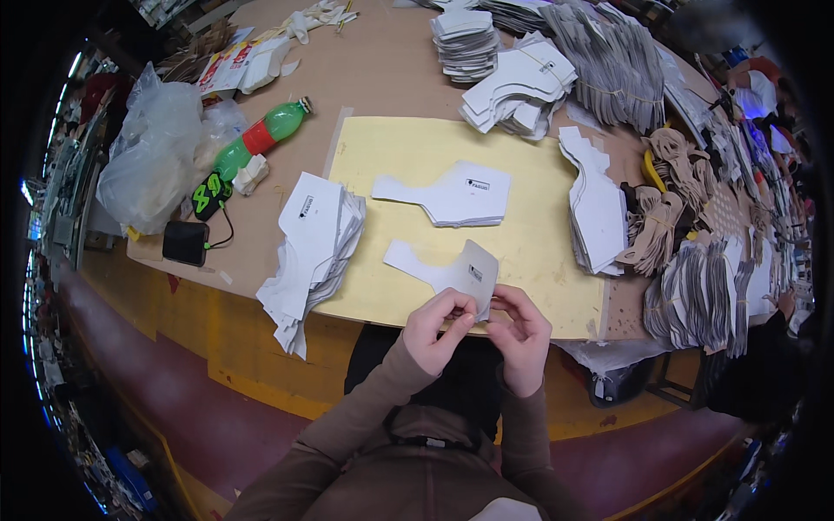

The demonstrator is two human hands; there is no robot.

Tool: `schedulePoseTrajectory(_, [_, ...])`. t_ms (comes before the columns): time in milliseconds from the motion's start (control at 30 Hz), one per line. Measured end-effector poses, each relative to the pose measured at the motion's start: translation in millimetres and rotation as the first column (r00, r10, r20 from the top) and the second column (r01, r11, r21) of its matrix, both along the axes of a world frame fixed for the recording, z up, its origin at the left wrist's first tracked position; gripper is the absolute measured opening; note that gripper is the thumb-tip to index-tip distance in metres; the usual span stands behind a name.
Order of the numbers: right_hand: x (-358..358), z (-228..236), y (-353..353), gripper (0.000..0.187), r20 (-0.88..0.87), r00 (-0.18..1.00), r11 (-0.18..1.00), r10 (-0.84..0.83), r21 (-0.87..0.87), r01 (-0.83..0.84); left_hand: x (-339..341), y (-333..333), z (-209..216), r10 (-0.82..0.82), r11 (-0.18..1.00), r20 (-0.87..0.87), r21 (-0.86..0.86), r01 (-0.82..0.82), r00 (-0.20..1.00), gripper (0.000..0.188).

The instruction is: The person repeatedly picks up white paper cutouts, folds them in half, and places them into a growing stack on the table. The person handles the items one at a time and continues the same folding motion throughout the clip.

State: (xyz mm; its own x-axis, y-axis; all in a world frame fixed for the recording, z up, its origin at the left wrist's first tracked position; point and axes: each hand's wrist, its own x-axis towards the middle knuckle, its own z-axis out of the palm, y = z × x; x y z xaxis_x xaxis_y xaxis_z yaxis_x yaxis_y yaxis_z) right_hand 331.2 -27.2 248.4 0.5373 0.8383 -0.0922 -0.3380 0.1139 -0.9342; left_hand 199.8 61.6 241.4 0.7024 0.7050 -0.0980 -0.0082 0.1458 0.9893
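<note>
- White cut-out piece (473, 260): left hand (441, 330) pinches near edge, probably for steadiness.
- Right hand (521, 337) half-curled at same edge; can't tell grip.
- Yellow sheet (539, 247) beneath, likely for cleanliness.

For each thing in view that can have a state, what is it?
Near white piece: broad end raised, at both hands
Left hand: pinching that piece
Right hand: fingers bent, at its edge
Far white piece: lying flat
Left white stack: unevenly fanned
Green bottle: on its side
Black device: cable attached
Clear bag: crumpled
Grey bundle: banded
</note>
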Motion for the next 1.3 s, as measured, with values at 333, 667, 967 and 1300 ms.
schedulePoseTrajectory(333, [0,7,-1,0.016,0.151,0.989,0.995,0.001,-0.102,0.015,-4,6,4,-0.047,0.998,0.032,-0.034,0.048,0.998,0.005])
schedulePoseTrajectory(667, [3,-5,-9,0.019,0.311,0.950,0.990,-0.016,-0.131,0.059,8,2,12,-0.009,0.928,0.016,0.371,0.003,1.000,0.015])
schedulePoseTrajectory(967, [-4,-4,-2,0.015,0.331,0.943,0.983,-0.026,-0.164,0.085,-3,15,5,-0.030,0.823,-0.033,0.566,0.043,0.999,0.013])
schedulePoseTrajectory(1300, [-6,16,1,0.020,0.295,0.954,0.991,0.055,-0.134,-0.015,-5,27,20,-0.134,0.880,-0.092,0.447,0.161,0.987,0.013])
